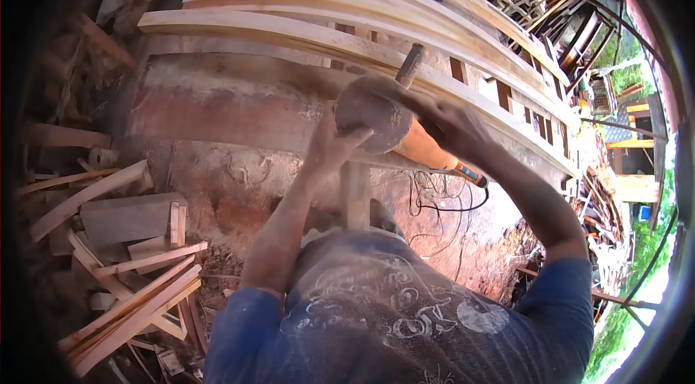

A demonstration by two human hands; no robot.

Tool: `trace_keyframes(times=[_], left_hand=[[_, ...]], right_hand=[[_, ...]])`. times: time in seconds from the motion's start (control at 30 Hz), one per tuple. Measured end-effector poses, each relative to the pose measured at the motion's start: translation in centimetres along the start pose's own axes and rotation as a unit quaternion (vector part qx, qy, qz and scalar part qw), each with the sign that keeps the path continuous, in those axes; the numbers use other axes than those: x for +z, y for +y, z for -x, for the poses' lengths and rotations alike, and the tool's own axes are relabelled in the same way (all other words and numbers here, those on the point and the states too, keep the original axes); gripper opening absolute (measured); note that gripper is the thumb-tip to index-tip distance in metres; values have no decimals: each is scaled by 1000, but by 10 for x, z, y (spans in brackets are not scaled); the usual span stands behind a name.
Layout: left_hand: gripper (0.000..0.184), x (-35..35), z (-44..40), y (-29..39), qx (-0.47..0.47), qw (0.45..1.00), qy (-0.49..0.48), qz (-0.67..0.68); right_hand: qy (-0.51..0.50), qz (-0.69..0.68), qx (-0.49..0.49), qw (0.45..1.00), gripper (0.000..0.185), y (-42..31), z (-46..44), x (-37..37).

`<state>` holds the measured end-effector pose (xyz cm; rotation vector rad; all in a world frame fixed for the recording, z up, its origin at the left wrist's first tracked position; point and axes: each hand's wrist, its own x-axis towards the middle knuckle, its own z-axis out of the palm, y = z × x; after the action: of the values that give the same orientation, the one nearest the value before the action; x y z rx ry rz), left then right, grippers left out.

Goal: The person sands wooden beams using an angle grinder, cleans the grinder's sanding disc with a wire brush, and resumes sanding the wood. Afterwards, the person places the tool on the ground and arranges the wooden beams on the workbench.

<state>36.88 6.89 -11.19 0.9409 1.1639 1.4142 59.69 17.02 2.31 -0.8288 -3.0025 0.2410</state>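
Observation:
An orange power tool (423,146) with a round dark disc (373,120) lies across the front of my body, its disc face turned up towards me. My left hand (340,141) grips the disc's left edge, thumb on the face and the other fingers hidden behind. At the disc's right edge, above the orange body, is my right hand (460,131); its fingers are blurred, so their grip is unclear. A dark side handle (413,65) sticks up behind the disc. Below it a wooden post (355,196) stands upright near my shirt.
Long pale planks (275,26) lie side by side at the back. A dusty reddish board (217,105) lies in front of them. Wood offcuts (134,290) are piled at the left. A dark cable (463,208) loops on the ground to the right. More wood scraps lie at the far right.

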Motion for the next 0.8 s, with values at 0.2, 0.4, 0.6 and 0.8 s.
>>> trace_keyframes(times=[0.2, 0.4, 0.6, 0.8], left_hand=[[61, 0, -6, -10, 39, 999, -17, -15], [63, 7, 1, -8, 32, 982, 60, -177], [58, 4, -14, 6, 89, 989, 72, -92], [49, 13, -31, 22, 75, 964, 111, -228]], right_hand=[[57, -38, -35, 997, 67, -8, -16, 37], [48, -125, 111, 985, 67, -38, -81, 33], [247, -179, 201, 931, 66, -46, 24, 28], [141, -146, 284, 937, 69, -101, 91, 55]])
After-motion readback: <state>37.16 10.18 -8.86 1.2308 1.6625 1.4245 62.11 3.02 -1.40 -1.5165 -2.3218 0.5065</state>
